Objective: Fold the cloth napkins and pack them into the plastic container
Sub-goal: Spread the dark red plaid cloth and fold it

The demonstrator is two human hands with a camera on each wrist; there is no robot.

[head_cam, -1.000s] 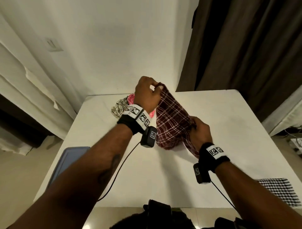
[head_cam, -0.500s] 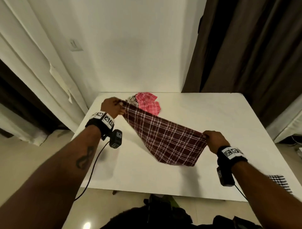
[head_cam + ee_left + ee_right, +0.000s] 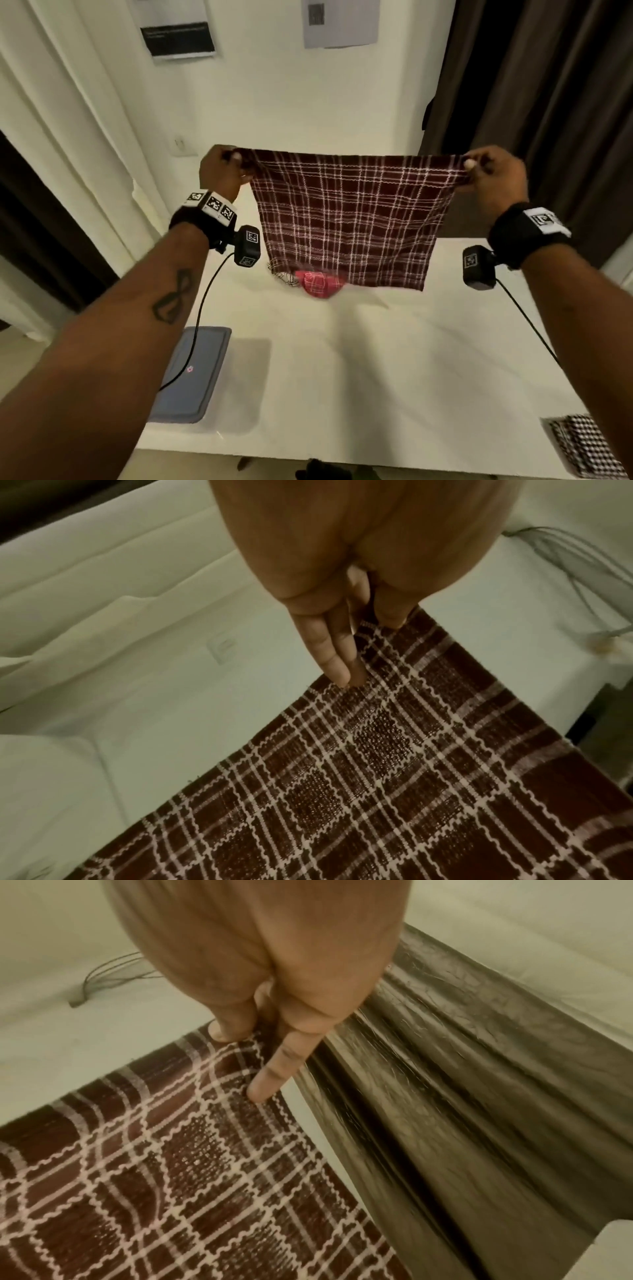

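A dark red plaid napkin (image 3: 346,219) hangs spread flat in the air above the white table (image 3: 394,359). My left hand (image 3: 226,168) pinches its top left corner and my right hand (image 3: 486,171) pinches its top right corner. The left wrist view has thumb and fingers (image 3: 337,653) closed on the plaid napkin (image 3: 377,777). In the right wrist view the fingers (image 3: 274,1069) clamp the plaid napkin (image 3: 171,1177) the same way. A crumpled pink napkin (image 3: 320,284) and a white patterned one (image 3: 282,272) lie on the table behind the hanging cloth. A blue-grey container lid (image 3: 191,373) lies at the table's left edge.
A folded black-and-white checked napkin (image 3: 582,445) sits at the table's near right corner. Dark curtains (image 3: 548,102) hang at the right, pale curtains (image 3: 51,137) at the left. Wrist camera cables (image 3: 202,308) trail down from both arms.
Both hands rose and moved apart, lifting the plaid napkin off the table from a bunched, slanted hold to a flat, level, stretched sheet.
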